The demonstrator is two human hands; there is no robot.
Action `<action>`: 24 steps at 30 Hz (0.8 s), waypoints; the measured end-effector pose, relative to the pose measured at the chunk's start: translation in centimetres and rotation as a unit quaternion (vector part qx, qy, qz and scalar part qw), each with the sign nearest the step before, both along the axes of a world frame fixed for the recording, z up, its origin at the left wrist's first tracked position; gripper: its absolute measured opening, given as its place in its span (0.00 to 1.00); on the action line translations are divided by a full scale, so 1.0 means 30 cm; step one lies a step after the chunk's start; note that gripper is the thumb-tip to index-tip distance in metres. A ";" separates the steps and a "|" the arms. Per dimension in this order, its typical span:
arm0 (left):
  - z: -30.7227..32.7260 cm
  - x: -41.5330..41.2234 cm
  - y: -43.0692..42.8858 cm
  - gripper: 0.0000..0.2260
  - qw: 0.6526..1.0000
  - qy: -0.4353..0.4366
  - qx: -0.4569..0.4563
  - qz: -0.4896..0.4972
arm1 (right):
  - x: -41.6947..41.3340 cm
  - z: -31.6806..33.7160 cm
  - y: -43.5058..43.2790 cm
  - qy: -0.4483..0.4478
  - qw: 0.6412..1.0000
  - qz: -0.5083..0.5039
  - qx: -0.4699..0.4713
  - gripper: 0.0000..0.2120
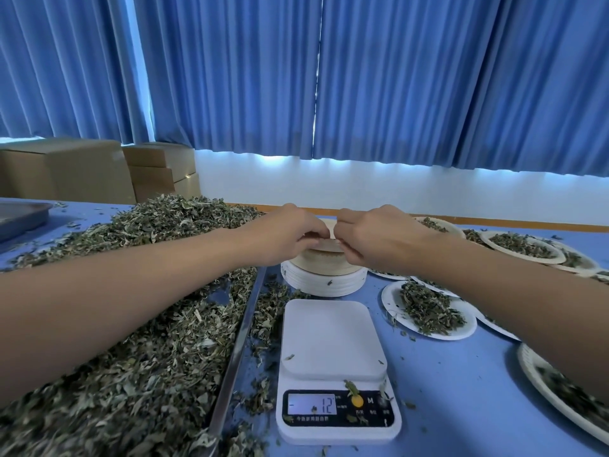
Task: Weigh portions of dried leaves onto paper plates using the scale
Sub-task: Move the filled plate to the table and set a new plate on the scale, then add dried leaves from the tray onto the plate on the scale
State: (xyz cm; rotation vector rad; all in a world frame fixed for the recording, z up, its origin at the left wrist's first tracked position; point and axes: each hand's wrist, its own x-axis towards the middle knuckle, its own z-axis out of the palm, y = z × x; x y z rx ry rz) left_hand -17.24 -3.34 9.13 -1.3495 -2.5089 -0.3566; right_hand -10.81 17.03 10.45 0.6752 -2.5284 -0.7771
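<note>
Blue table [461, 374], white scale [333, 341], stack of paper plates [324, 282], leaf-filled plates [428, 311], metal tray [238, 341]

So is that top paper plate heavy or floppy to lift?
Probably very light: the left hand and right hand pinch the thin round tan paper plate by fingertips. Likely slightly bendy, yet the white paper plate of leaves lies flat. It may cling to the plate stack.

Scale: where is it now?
Head view, bottom centre: the scale sits between the leaf tray on its left and a filled plate on its right.
</note>
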 end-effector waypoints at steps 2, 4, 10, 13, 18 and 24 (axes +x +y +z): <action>0.003 0.001 0.008 0.07 1.000 -0.011 0.008 0.003 | -0.018 -0.005 -0.003 -0.007 0.999 -0.023 -0.024 0.11; 0.005 -0.005 0.018 0.07 0.999 -0.023 0.022 0.011 | -0.038 -0.012 -0.008 -0.018 0.998 -0.039 -0.055 0.10; -0.031 -0.047 0.061 0.10 0.998 -0.039 0.017 0.056 | -0.104 -0.085 -0.020 -0.044 0.987 -0.078 -0.132 0.12; -0.043 -0.059 0.064 0.08 0.997 -0.040 0.030 0.060 | -0.129 -0.108 -0.005 -0.032 0.984 -0.084 -0.154 0.12; -0.027 -0.031 0.050 0.09 0.992 0.082 0.013 0.096 | -0.099 -0.090 -0.015 0.024 0.984 -0.077 -0.159 0.09; -0.093 0.155 -0.059 0.09 0.984 0.167 0.058 0.022 | 0.126 -0.169 0.005 0.107 0.968 0.106 -0.198 0.08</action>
